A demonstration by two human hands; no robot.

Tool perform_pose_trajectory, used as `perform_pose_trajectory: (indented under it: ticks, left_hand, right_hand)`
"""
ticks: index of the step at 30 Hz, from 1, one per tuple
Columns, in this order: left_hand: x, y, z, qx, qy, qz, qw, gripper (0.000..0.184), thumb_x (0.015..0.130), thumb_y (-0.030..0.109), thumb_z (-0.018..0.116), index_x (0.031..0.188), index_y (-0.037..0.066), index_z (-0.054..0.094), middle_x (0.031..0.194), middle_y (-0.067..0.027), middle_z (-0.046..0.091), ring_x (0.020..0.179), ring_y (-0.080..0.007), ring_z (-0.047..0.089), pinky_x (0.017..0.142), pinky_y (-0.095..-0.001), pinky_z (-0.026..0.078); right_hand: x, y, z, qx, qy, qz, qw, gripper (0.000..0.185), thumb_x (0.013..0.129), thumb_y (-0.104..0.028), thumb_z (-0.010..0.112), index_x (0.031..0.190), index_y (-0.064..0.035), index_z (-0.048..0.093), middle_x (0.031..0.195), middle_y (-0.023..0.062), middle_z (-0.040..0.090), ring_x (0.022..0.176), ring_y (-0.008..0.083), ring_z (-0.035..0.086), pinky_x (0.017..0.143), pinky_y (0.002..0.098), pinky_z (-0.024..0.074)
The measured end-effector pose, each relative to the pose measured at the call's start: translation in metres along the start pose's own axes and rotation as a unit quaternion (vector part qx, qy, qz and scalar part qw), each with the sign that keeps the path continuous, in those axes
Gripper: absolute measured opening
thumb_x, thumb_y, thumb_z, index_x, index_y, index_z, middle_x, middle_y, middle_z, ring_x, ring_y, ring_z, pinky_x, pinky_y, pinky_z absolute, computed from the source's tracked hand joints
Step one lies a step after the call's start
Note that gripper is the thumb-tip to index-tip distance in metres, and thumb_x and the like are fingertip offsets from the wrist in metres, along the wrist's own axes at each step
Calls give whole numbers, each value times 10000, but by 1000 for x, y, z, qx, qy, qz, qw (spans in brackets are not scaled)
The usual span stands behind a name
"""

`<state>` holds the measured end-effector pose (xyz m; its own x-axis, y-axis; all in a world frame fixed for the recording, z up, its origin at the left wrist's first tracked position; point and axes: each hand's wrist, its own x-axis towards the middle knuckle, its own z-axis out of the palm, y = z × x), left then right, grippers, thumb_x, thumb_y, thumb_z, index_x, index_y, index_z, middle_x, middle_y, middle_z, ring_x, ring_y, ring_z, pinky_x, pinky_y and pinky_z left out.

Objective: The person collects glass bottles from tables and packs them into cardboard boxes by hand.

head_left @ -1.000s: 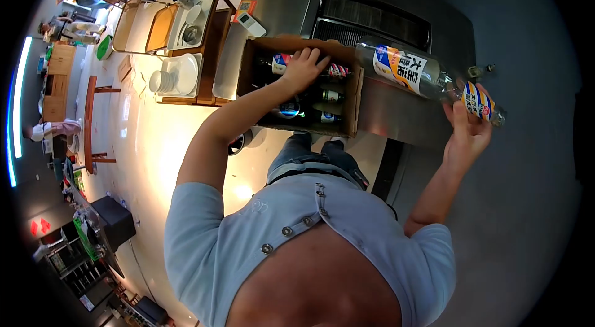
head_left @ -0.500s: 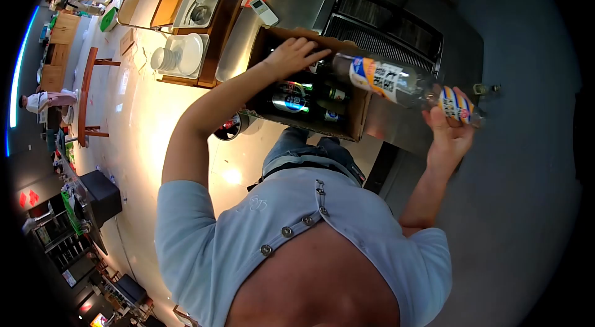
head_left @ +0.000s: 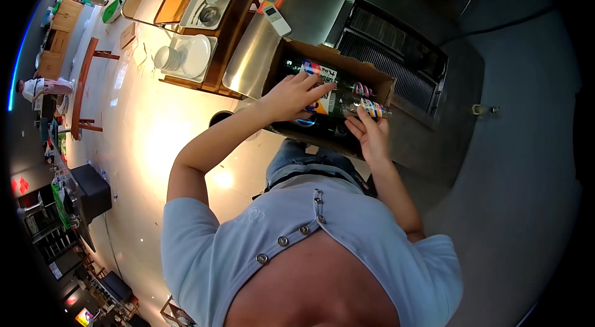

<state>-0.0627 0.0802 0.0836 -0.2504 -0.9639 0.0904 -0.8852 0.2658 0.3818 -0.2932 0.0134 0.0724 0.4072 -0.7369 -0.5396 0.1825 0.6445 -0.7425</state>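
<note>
A clear bottle with a white, orange and blue label (head_left: 325, 101) lies lengthwise over the open cardboard box (head_left: 372, 76). My right hand (head_left: 373, 136) grips its neck end, thumb against the small neck label. Across the bottle's body lies my left hand (head_left: 296, 96), fingers stretched out and touching the main label. Dark bottles lie in the box around and under it, partly hidden by my hands and the clear bottle. Beside the clear bottle, another bottle's neck with a red, white and blue label (head_left: 362, 89) shows.
The box stands on a steel counter (head_left: 310, 2) with a built-in grill (head_left: 396, 70). A white remote control (head_left: 277, 20) lies near the box. To the left, a wooden cart (head_left: 230, 76) carries trays with white plates (head_left: 197, 56) and bowls. A person (head_left: 46, 88) is far left.
My right hand has brought the clear bottle leftward from beyond the box's right side to over the box. My left hand, earlier inside the box's left part, now rests on the bottle.
</note>
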Motion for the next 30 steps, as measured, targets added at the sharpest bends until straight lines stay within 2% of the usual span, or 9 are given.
perform_pose_trajectory:
  ticks: [6,9,10,12,18,21,25,27,30]
  left_hand:
    - [5,-15,17,-1,-45,28,999,844,615,226,802,1347,128,395,1145,-121,475,1082,-323,496,859,-394,494]
    - [11,-15,19,72,-94,22,993,812,607,281,817,1295,118,419,1168,-174,429,1107,-341,475,754,-363,556]
    - [12,-15,20,71,-98,28,992,812,607,281,817,1295,118,419,1168,-174,429,1107,-341,475,754,-363,556]
    - [12,-13,23,89,-116,21,989,796,610,288,814,1281,109,426,1155,-170,439,1113,-342,473,760,-372,557]
    - [10,-19,38,132,-107,97,981,740,558,295,810,1195,105,487,1059,-107,490,1017,-269,498,821,-336,470]
    - [5,-21,53,151,-95,138,974,631,616,283,758,1164,107,501,1032,-107,495,992,-269,504,759,-324,479]
    - [1,-19,75,216,-20,120,969,337,770,177,576,1095,109,522,1009,-96,503,999,-261,501,753,-323,474]
    - [0,-16,80,218,-40,91,971,319,772,179,571,1077,102,520,1010,-91,503,1005,-261,497,758,-318,467]
    - [1,-17,87,230,-49,65,970,303,772,211,590,1041,93,517,1008,-82,502,1015,-256,490,766,-310,452]
  right_hand:
    - [-9,-17,-1,-208,19,39,977,430,879,-188,642,1178,52,448,920,168,641,792,209,687,637,320,579]
    - [-19,-30,-1,-596,-22,63,800,546,845,-179,660,1235,96,395,690,163,640,745,273,690,610,332,561]
    - [-17,-28,-8,-593,-17,66,803,546,845,-179,660,1235,96,395,690,163,640,745,273,690,610,332,561]
    - [-14,-22,-19,-713,-97,-131,682,497,820,-148,665,1211,50,431,763,168,637,736,344,674,651,343,552]
    - [7,-11,-1,-788,-55,-338,512,288,764,-26,629,1032,-1,528,900,165,601,785,356,664,674,369,563]
    - [36,8,-6,-809,-132,-197,538,309,745,-7,612,1038,11,516,916,201,596,773,399,644,668,443,540]
    - [45,18,-2,-823,-154,-202,509,276,757,10,585,1025,18,517,902,210,602,760,373,658,650,419,552]
    - [45,18,4,-838,-140,-197,489,247,734,13,625,965,16,536,910,196,609,813,314,673,647,355,572]
    - [47,19,6,-833,-156,-190,495,221,783,0,566,998,31,524,905,233,610,771,361,667,658,414,559]
